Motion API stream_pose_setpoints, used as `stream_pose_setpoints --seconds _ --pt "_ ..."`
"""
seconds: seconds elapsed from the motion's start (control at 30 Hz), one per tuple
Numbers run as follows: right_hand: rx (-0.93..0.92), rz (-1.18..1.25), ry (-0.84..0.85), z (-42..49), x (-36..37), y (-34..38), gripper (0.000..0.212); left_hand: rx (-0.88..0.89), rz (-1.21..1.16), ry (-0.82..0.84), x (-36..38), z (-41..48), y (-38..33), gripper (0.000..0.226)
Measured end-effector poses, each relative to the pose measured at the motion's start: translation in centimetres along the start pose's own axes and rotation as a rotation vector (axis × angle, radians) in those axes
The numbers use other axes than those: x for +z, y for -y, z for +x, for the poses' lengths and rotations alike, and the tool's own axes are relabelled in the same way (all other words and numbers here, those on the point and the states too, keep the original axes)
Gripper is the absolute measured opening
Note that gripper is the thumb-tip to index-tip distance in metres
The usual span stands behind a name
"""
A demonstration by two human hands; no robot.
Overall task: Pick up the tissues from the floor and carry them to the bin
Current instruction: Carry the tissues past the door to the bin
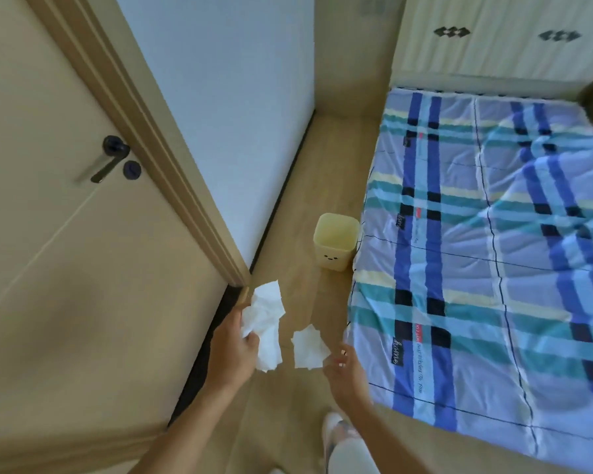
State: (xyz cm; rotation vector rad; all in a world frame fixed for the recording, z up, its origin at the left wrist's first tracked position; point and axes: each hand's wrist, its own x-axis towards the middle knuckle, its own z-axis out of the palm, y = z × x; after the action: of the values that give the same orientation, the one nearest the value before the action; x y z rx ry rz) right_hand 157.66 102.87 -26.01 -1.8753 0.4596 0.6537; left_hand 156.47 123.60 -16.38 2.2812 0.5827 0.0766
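You are standing in a home bedroom: a bed with a plaid blue and teal cover fills the right side, a pale wardrobe stands past its far edge, a closed door with a dark lever handle sits left, and wood flooring runs between.

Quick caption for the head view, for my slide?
Left hand and right hand each carry a tissue toward the yellow bin beside the plaid bed.

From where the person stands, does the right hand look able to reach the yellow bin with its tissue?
Probably not yet: the right hand holds its tissue well short of the yellow bin. The floor between looks bare, so stepping forward should do.
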Motion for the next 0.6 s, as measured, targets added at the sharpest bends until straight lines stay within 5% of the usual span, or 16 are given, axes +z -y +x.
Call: stream_pose_setpoints --seconds 0.6 --pt "0.183 -0.161 -0.067 23.4 10.0 -2.7 0.063 -0.040 0.129 0.334 14.1 24.8 13.3 0.040"
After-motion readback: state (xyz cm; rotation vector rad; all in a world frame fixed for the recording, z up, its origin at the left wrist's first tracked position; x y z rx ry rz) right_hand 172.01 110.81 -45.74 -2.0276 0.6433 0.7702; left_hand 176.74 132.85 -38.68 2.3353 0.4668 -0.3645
